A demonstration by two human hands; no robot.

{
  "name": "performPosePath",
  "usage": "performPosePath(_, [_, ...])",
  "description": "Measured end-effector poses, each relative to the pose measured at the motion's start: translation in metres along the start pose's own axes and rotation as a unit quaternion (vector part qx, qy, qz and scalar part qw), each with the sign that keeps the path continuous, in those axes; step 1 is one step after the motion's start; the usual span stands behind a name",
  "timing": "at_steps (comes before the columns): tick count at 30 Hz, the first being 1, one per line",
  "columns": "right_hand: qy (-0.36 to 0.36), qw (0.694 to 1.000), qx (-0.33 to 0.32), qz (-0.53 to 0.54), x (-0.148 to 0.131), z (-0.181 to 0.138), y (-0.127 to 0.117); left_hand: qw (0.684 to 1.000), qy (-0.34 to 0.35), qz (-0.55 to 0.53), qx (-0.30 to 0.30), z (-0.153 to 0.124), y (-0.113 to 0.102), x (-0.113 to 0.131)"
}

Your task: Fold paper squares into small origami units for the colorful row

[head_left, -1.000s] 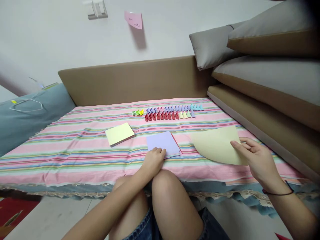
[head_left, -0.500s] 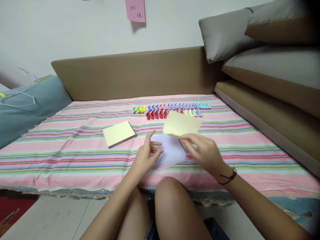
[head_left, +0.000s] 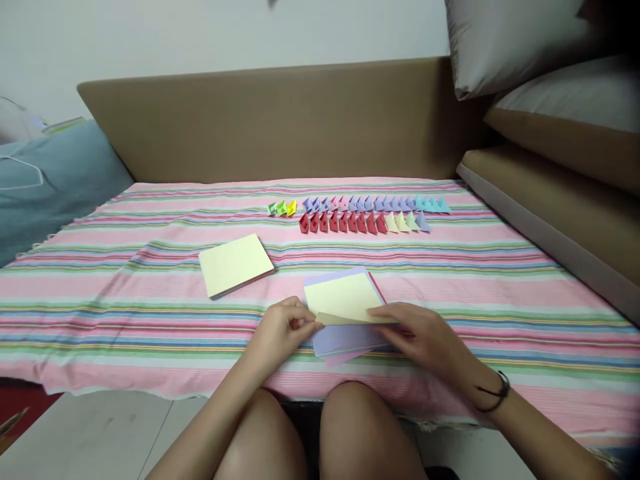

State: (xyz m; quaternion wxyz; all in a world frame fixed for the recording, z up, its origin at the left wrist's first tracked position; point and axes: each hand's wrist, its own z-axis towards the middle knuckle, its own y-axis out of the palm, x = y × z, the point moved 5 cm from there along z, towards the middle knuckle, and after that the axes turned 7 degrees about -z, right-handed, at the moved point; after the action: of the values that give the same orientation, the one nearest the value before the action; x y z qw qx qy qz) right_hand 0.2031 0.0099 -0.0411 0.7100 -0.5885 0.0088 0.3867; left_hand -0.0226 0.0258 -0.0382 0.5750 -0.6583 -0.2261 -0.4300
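A pale yellow sheet of paper (head_left: 345,295) lies over lilac paper (head_left: 335,341), its near edge bent up toward me. My left hand (head_left: 287,330) pinches the left end of that raised edge. At the right end, my right hand (head_left: 420,333) grips the same sheet between thumb and fingers. Under the lilac paper, red and pink edges peek out. To the left rests a stack of pale yellow paper (head_left: 236,265), apart from both hands.
Small folded paper boats stand in rows farther back: red boats (head_left: 343,223), lilac boats (head_left: 390,203) and a yellow boat (head_left: 291,209) among them. A striped cloth (head_left: 125,300) covers the seat. Cushions (head_left: 565,127) are piled at the right, by a brown backrest (head_left: 270,127).
The yellow sheet, earlier held up by my right hand alone, has come down onto the lilac paper. My left hand has closed on its left end. The view has tilted down.
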Motion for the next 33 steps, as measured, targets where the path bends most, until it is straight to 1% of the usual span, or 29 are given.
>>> performPosePath(3, [0.087, 0.993, -0.040, 0.074, 0.014, -0.001, -0.005, 0.998, -0.055, -0.037, -0.013, -0.004, 0.001, -0.003])
performPosePath(6, [0.154, 0.975, -0.059, 0.148, 0.023, 0.006, -0.005, 0.996, -0.080, -0.033, -0.011, -0.004, 0.002, 0.001])
performPosePath(9, [0.169, 0.970, -0.061, 0.161, 0.027, 0.017, -0.001, 0.997, -0.082, 0.009, 0.014, 0.000, 0.000, 0.004])
performPosePath(13, [0.172, 0.976, -0.057, 0.120, 0.033, 0.034, 0.003, 0.994, -0.092, 0.038, 0.034, 0.008, -0.002, -0.003])
performPosePath(14, [0.173, 0.978, -0.056, 0.104, 0.034, 0.038, 0.003, 0.993, -0.093, 0.050, 0.054, 0.009, -0.004, -0.002])
performPosePath(16, [0.165, 0.982, -0.051, 0.072, 0.034, 0.047, 0.002, 0.984, -0.068, 0.106, 0.126, 0.009, -0.009, 0.006])
performPosePath(17, [0.157, 0.985, -0.049, 0.059, 0.034, 0.051, 0.001, 0.974, -0.035, 0.150, 0.164, 0.007, -0.011, 0.016])
performPosePath(18, [0.147, 0.987, -0.048, 0.049, 0.033, 0.055, 0.001, 0.963, 0.008, 0.196, 0.186, 0.006, -0.008, 0.027])
performPosePath(19, [0.137, 0.989, -0.047, 0.041, 0.032, 0.059, 0.001, 0.956, 0.056, 0.231, 0.171, 0.005, -0.001, 0.038])
performPosePath(21, [0.117, 0.992, -0.046, 0.029, 0.031, 0.064, 0.002, 0.947, 0.149, 0.273, 0.078, 0.002, 0.023, 0.055])
performPosePath(22, [0.108, 0.993, -0.044, 0.026, 0.031, 0.066, 0.003, 0.940, 0.174, 0.290, 0.052, 0.000, 0.033, 0.059])
performPosePath(24, [0.091, 0.995, -0.046, 0.019, 0.033, 0.069, 0.007, 0.933, 0.172, 0.315, 0.016, -0.001, 0.051, 0.059])
performPosePath(27, [0.092, 0.993, -0.070, 0.002, 0.038, 0.073, 0.013, 0.929, 0.144, 0.341, -0.004, -0.003, 0.065, 0.048])
performPosePath(31, [0.137, 0.980, -0.146, -0.013, 0.045, 0.078, 0.018, 0.918, 0.134, 0.372, -0.005, -0.008, 0.069, 0.039])
performPosePath(33, [0.147, 0.972, -0.179, -0.034, 0.043, 0.081, 0.018, 0.913, 0.134, 0.385, -0.006, -0.010, 0.069, 0.037])
